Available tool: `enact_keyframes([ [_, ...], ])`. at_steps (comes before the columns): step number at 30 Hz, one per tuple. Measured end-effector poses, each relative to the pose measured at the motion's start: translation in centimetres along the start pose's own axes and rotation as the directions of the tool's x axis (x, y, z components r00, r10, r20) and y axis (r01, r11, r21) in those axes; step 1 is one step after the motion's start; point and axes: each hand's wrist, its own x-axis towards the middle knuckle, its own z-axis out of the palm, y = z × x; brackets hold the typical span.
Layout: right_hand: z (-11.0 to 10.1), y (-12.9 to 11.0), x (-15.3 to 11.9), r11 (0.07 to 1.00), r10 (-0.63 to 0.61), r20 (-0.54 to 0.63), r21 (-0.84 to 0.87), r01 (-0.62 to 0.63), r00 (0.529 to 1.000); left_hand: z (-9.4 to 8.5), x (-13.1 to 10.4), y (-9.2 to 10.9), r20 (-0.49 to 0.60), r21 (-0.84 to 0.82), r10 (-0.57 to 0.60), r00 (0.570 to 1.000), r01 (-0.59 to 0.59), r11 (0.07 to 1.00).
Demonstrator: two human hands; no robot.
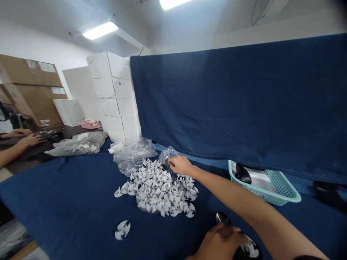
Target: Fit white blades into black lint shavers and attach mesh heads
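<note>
My right hand (180,165) reaches over a heap of small white curved pieces (159,189), its fingers curled at the heap's back edge beside crumpled clear plastic (166,154). What those fingers hold, if anything, is hidden. Low in the view, my left hand (221,243) is blurred and closed on a dark rounded object (248,249) with white pieces showing on it. Next to that hand lies a shiny black part (222,219). A few white pieces (123,230) lie apart on the blue cloth (81,202).
A turquoise basket (273,196) holding a black item stands at right, with another black object (328,191) beyond. Clear plastic bags (132,155) and stacked white boxes (116,97) are behind the heap. At far left, another person's hands (27,139) work near a filled bag (81,144).
</note>
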Motion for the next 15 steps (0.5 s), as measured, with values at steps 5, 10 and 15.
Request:
enact_keyframes([
  [5,1.0,-0.9,3.4,0.999,-0.040,0.132,-0.007,0.042,0.990,2.6,1.0,-1.2,-0.024,0.108,-0.029,0.999,0.032,0.994],
  [10,1.6,0.2,4.9,0.990,-0.139,0.280,0.041,0.133,0.950,3.1,2.0,-0.9,-0.024,0.179,-0.140,0.990,0.142,0.974],
  [15,2.4,1.3,4.7,0.987,-0.157,0.238,0.063,0.146,0.959,3.1,1.5,-1.2,-0.009,0.169,-0.090,0.996,0.090,0.981],
])
